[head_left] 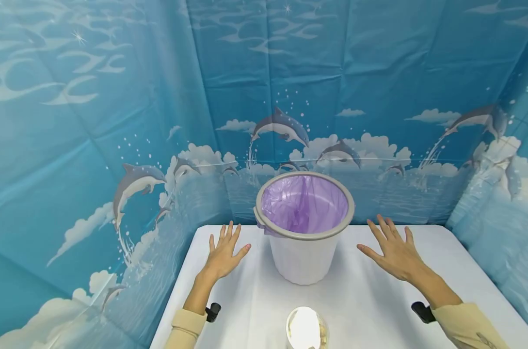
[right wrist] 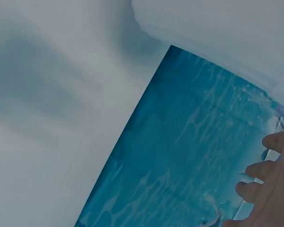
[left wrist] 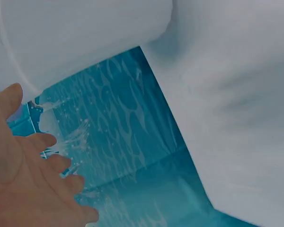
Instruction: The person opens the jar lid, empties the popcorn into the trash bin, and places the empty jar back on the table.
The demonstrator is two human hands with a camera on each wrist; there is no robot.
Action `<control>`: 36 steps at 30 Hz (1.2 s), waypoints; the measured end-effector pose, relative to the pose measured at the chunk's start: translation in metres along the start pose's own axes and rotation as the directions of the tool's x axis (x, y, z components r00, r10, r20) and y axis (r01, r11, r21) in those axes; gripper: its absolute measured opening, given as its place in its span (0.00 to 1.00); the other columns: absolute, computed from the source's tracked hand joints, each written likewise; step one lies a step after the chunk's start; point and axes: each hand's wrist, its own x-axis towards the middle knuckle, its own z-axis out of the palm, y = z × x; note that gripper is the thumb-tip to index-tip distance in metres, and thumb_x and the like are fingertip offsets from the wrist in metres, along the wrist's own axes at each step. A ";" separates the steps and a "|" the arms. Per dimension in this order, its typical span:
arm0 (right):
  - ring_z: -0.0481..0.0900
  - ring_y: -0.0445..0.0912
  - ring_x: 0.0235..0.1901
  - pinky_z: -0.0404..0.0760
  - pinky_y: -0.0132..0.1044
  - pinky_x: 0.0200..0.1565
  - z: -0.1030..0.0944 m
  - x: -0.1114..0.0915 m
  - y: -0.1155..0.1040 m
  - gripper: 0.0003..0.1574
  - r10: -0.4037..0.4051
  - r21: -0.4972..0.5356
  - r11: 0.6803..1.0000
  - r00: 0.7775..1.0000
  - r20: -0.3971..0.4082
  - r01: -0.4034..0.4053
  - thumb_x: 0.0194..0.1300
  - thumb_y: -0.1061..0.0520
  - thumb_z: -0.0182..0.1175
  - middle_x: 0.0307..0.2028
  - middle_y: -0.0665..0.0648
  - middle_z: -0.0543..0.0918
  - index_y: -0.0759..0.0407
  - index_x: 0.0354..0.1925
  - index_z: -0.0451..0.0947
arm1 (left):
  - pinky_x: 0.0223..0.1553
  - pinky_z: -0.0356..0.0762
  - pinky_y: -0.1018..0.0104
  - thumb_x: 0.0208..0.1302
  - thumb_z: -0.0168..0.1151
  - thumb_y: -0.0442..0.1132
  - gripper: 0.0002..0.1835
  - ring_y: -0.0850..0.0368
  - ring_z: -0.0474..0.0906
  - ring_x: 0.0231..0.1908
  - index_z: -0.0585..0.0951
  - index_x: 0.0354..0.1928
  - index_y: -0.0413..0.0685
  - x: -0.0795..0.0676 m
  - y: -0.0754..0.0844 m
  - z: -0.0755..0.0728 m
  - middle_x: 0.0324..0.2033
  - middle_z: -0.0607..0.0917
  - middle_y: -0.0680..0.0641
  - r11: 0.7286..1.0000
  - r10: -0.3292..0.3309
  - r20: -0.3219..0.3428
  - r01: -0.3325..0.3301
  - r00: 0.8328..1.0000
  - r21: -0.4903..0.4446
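Left sleeve (head_left: 187,328): pale, nearest our head view.
Left hand (head_left: 223,256): we record fingers spread wide, holding nothing, beside the bin (head_left: 304,259) but apart from it.
Bin: upright on the white table (head_left: 250,310) between the hands, purple liner (head_left: 305,203) inside.
Round container (head_left: 305,328): on the bin's near side, its top washed out by glare; we cannot tell the contents.
Right hand (head_left: 395,254): we see it spread wide too, holding nothing, apart from the bin.

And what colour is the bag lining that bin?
The bag is a translucent purple; it shows best in the head view, inside the white bin.
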 end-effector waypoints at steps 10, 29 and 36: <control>0.45 0.71 0.80 0.37 0.82 0.69 0.016 -0.032 -0.036 0.59 -0.015 0.038 0.999 1.000 0.022 0.014 0.72 0.28 0.55 0.81 0.73 0.47 0.59 0.83 0.48 | 0.75 0.26 0.23 0.71 0.61 0.58 0.48 0.34 0.36 0.82 0.50 0.83 0.49 -0.053 0.002 0.046 0.83 0.45 0.39 0.947 0.184 0.184 -0.124 0.966 -0.298; 0.57 0.67 0.77 0.57 0.80 0.66 0.085 -0.081 -0.130 0.64 -0.269 0.108 0.957 0.963 -0.024 0.270 0.62 0.25 0.64 0.82 0.66 0.50 0.47 0.83 0.48 | 0.71 0.37 0.18 0.42 0.86 0.42 0.78 0.32 0.38 0.82 0.35 0.84 0.58 -0.091 0.051 0.143 0.83 0.40 0.39 0.828 0.379 0.302 -0.174 0.875 -0.534; 0.32 0.47 0.84 0.31 0.56 0.82 0.128 -0.088 -0.147 0.68 -0.457 0.014 0.888 0.885 -0.089 0.460 0.64 0.18 0.55 0.84 0.61 0.38 0.51 0.84 0.43 | 0.71 0.41 0.17 0.45 0.86 0.42 0.74 0.37 0.46 0.82 0.40 0.84 0.57 -0.094 0.054 0.159 0.83 0.45 0.42 0.826 0.372 0.281 -0.177 0.884 -0.536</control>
